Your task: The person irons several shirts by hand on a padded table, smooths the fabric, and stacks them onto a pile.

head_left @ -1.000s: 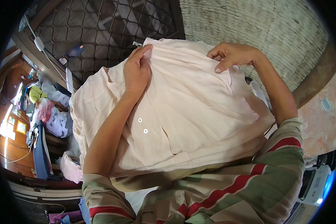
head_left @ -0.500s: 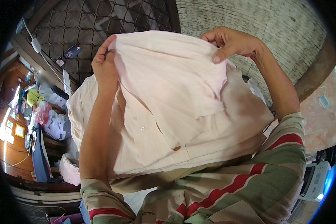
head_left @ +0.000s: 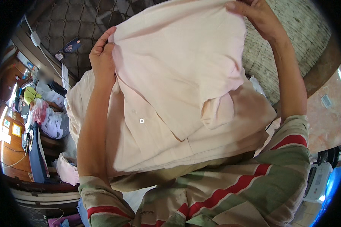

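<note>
A pale pink-cream button-up shirt [head_left: 170, 75] spreads over my lap, with a round white button [head_left: 141, 121] showing on its front placket. My left hand [head_left: 103, 58] pinches the shirt's upper left edge between thumb and fingers. Farther up and to the right, my right hand [head_left: 257, 17] grips the far edge of the cloth and holds it raised; some of its fingers are hidden behind the fabric. A part of the shirt hangs loose in folds at the right, under the raised section.
Dark metal lattice [head_left: 60, 28] lies ahead at the left, with a small blue tag [head_left: 71, 45] on it. A rough grey-beige surface [head_left: 284, 49] is at far right. Heaped clothes and bags [head_left: 53, 113] stand at the left. A white cable [head_left: 45, 55] runs nearby.
My right hand has moved up and to the right, lifting the far edge of the shirt. The cloth now stretches higher. My left hand has shifted slightly up and left.
</note>
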Demonstrator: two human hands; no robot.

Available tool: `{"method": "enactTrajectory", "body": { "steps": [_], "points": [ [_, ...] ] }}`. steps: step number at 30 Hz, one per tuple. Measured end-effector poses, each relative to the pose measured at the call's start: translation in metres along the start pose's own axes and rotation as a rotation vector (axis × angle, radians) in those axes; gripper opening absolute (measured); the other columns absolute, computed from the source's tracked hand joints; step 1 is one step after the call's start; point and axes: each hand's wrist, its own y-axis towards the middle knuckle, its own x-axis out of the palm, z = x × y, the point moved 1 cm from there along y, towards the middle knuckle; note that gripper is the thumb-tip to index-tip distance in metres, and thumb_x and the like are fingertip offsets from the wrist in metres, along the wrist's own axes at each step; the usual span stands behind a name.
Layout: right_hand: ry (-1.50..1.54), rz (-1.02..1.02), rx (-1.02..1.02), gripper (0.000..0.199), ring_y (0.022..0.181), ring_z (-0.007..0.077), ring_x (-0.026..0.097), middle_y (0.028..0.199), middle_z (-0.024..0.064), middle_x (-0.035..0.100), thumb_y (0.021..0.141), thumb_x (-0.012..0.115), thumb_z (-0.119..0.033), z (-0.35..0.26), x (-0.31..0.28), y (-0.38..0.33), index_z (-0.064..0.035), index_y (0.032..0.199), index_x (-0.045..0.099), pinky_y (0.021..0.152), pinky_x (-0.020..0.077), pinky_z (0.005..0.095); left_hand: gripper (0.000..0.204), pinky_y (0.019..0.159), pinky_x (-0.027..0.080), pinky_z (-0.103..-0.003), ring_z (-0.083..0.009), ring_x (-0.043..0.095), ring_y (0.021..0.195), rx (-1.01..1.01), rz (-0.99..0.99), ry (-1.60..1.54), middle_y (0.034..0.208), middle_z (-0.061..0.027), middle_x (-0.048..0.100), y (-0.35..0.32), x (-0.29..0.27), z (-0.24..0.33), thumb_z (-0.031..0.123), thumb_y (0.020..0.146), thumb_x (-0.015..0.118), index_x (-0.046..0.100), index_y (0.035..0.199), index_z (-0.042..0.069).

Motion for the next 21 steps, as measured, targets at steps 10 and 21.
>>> {"method": "enactTrajectory", "body": {
  "steps": [10,21],
  "points": [
    [-1.293,0.236,-0.023,0.027,0.079,0.0147,0.057,0.091,0.0055,0.06,0.074,0.059,-0.013,0.034,-0.041,-0.018,-0.0039,0.099,0.055,0.066,0.046,0.0296,0.048,0.084,0.038,-0.027,-0.0178,0.051,0.096,0.207,-0.373,0.705,0.125,-0.0112,0.042,-0.011,0.003,-0.006,0.008,0.082,0.048,0.037,0.128,0.007],
    [-0.606,-0.266,0.377,0.046,0.116,0.028,0.042,0.119,0.0108,0.05,0.061,0.051,0.008,0.003,0.039,-0.165,-0.0055,0.105,0.057,0.098,0.0324,0.0378,0.05,0.087,0.037,-0.041,-0.0284,0.051,0.103,0.082,-0.603,1.448,0.109,-0.0098,0.055,-0.222,-0.132,0.129,0.029,0.064,0.059,0.056,0.108,0.007]
  ]
}}
